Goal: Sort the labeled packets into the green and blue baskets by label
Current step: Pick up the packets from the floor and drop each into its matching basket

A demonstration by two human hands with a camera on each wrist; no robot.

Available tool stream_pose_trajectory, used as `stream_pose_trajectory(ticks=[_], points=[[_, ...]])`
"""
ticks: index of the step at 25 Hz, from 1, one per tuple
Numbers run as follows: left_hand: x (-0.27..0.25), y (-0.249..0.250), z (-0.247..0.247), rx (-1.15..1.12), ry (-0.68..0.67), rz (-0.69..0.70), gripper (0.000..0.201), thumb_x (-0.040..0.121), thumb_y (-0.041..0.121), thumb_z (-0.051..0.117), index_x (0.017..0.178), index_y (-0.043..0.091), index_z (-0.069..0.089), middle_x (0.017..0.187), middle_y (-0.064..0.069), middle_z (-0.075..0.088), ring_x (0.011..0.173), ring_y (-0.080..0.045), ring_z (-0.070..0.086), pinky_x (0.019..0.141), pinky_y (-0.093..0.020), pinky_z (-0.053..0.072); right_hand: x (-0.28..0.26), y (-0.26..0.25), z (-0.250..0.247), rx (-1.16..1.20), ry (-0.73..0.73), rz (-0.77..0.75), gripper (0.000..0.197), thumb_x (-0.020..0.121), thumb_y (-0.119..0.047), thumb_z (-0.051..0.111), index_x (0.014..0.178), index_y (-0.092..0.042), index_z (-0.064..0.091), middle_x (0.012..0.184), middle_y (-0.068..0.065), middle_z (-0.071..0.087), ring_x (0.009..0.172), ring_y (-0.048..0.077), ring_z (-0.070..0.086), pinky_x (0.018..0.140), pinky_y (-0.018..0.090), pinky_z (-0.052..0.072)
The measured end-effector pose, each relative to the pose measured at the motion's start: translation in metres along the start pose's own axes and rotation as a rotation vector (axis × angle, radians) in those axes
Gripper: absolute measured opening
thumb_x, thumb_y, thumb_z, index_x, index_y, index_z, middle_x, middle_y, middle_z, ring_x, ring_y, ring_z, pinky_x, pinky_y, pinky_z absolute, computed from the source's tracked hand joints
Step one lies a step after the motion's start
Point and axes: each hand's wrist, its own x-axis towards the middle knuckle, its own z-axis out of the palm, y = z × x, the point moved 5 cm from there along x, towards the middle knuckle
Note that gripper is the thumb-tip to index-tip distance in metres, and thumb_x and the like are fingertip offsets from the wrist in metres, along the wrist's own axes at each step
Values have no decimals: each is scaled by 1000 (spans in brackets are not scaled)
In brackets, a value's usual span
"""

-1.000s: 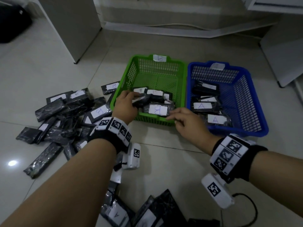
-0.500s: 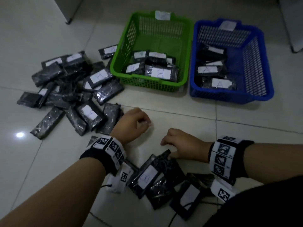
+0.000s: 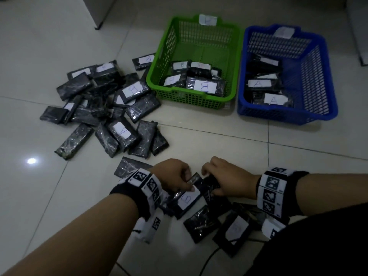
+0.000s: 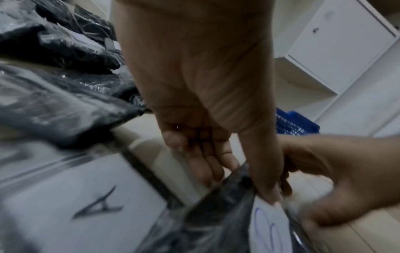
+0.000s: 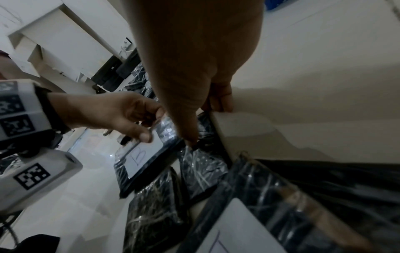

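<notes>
Near my body lie a few black plastic-wrapped packets with white labels. My left hand (image 3: 189, 183) pinches the far corner of the B packet (image 3: 187, 198) between thumb and fingers; the left wrist view shows that pinch on the B packet (image 4: 233, 196). My right hand (image 3: 209, 182) grips the neighbouring dark packet (image 3: 212, 188), thumb on top and fingers curled over its far edge; its label is hidden. In the right wrist view that dark packet (image 5: 201, 167) sits beside the B packet (image 5: 140, 159). The green basket (image 3: 191, 91) holds B packets, the blue basket (image 3: 286, 116) A packets.
A big heap of black packets (image 3: 103, 108) covers the floor left of the green basket. More packets, one labelled A (image 4: 97, 205), lie by my wrists, with a black cable (image 3: 211, 257) running under them. White furniture stands at the far edges.
Both hands drew back from the baskets to the packets near my body. The left now pinches the B packet and the right grips a dark one; the camera has tilted down.
</notes>
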Motion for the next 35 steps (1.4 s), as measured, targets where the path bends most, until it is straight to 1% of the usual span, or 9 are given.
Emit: stream_pose_trajectory(ticks=[5,9,14,16,19,22,26,31,35], points=[[5,-7,-33,-417,180,-27,22,75,33,76,83,20,60,74,3,64,67,-10,57,67,-28,49,0,6,2,-110,-11,62,79,56,-39,85,117,-13,42,119,5,32,109,19,38,85,35,48],[11,-19,-51,-757,378,-94,16,83,27,69,92,19,59,79,-4,66,63,-13,57,55,-24,43,5,21,-19,161,2,193,63,60,-26,86,97,-17,35,98,1,45,89,19,48,62,30,39],[18,-22,-73,-1054,482,-57,34,70,15,62,104,16,60,85,-15,64,77,-27,60,76,-44,51,8,39,-100,603,415,231,25,76,2,70,88,-16,60,80,2,62,60,13,57,54,27,48],[21,-22,-83,-1169,551,-11,32,74,8,62,105,14,63,91,-20,61,81,-30,57,76,-42,50,4,41,-124,853,517,155,27,77,14,62,81,-13,65,81,9,67,69,21,64,64,31,57],[24,-17,-99,-1298,649,48,27,85,6,62,110,12,66,100,-20,64,81,-26,61,71,-34,53,1,40,-141,981,478,61,34,80,12,59,95,-17,68,105,14,68,95,19,64,90,28,50],[20,-4,-113,-1352,724,68,27,88,13,63,114,18,66,87,-2,71,66,-12,65,56,-28,55,-2,37,-140,1158,411,44,24,83,0,65,104,-12,63,99,6,64,93,12,61,89,24,48],[18,12,-119,-1324,728,97,28,88,23,64,116,26,66,89,2,71,68,-11,64,56,-29,54,-4,49,-145,1103,613,67,24,85,7,58,93,-14,62,94,-2,64,89,7,60,83,20,47],[23,23,-130,-1363,727,204,41,87,8,61,125,24,59,101,4,69,61,-9,59,56,-27,53,-6,64,-154,1076,767,106,33,82,12,57,90,-19,61,93,-1,63,83,6,59,73,18,49],[35,29,-150,-1208,830,238,41,85,2,64,124,13,57,113,-1,67,94,-18,63,68,-30,56,-11,85,-161,1066,912,199,29,83,10,54,89,-18,62,96,10,66,83,19,61,74,29,50]])
